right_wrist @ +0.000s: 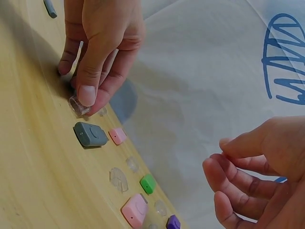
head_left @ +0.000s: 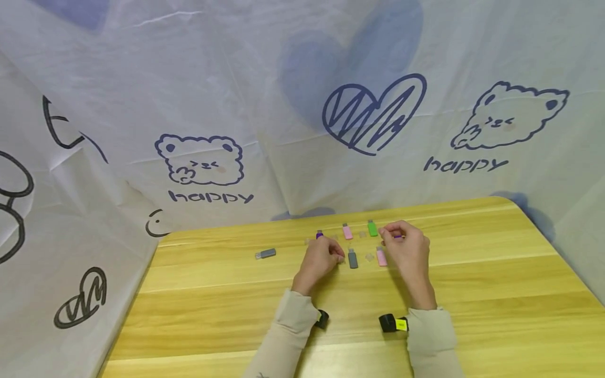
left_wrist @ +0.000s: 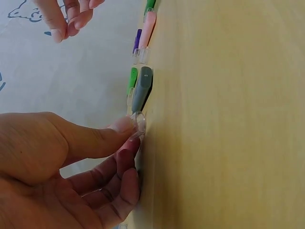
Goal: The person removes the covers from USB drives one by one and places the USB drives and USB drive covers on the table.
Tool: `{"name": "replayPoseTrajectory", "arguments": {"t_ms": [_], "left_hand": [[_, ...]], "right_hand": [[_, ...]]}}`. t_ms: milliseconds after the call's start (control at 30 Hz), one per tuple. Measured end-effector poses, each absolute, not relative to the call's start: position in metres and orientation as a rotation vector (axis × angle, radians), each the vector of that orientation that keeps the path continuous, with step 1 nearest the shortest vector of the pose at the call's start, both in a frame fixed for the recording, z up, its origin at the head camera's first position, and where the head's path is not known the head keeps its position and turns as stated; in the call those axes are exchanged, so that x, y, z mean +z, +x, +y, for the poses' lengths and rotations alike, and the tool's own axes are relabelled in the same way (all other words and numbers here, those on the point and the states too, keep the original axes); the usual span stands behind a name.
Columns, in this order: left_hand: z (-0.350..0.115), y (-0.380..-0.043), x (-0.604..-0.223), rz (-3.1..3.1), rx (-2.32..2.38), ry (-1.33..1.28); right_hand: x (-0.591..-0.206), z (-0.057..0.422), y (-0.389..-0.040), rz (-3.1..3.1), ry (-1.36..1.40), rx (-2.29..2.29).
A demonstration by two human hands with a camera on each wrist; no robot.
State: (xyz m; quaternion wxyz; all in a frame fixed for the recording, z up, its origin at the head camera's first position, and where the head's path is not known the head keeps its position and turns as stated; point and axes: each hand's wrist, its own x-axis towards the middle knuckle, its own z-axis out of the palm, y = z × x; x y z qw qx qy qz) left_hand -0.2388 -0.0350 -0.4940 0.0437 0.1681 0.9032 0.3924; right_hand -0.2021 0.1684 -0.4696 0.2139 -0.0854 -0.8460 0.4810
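Note:
My left hand [head_left: 319, 260] pinches a small clear plastic cap [left_wrist: 138, 125] between thumb and fingertips, low over the wooden table. Right beside that cap lies a grey USB stick [right_wrist: 90, 135]. My right hand [head_left: 410, 247] hovers at the right end of the sticks, fingers loosely bent, and nothing shows between them in the right wrist view. Near it are a pink USB stick [head_left: 381, 256], a green one [head_left: 372, 228] and a purple one [head_left: 398, 237], partly covered by the hand. Another clear cap [right_wrist: 118, 180] lies between the grey and pink sticks.
At the back of the table [head_left: 496, 252] are another pink USB stick [head_left: 347, 231] and a purple one [head_left: 319, 234], with clear caps between the sticks. A second grey USB stick [head_left: 266, 253] lies apart at the left. A printed cloth [head_left: 283, 157] hangs behind.

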Motion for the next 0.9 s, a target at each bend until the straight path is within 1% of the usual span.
{"name": "replayPoseTrajectory", "arguments": {"t_ms": [200,433,600,900], "left_hand": [[-0.034,-0.238,-0.495,2.795,1.177,0.470],[-0.043,-0.236,-0.499,2.752,1.275,0.473],[-0.061,-0.230,-0.492,2.725,1.430,0.449],[-0.105,-0.228,-0.468,2.610,1.808,0.313]], "right_hand": [[-0.471,0.167,-0.202,-2.358,-0.230,1.339],[-0.471,0.164,-0.200,-2.374,-0.229,1.339],[-0.470,0.162,-0.201,-2.381,-0.223,1.332],[-0.468,0.158,-0.203,-2.418,-0.179,1.337]]}}
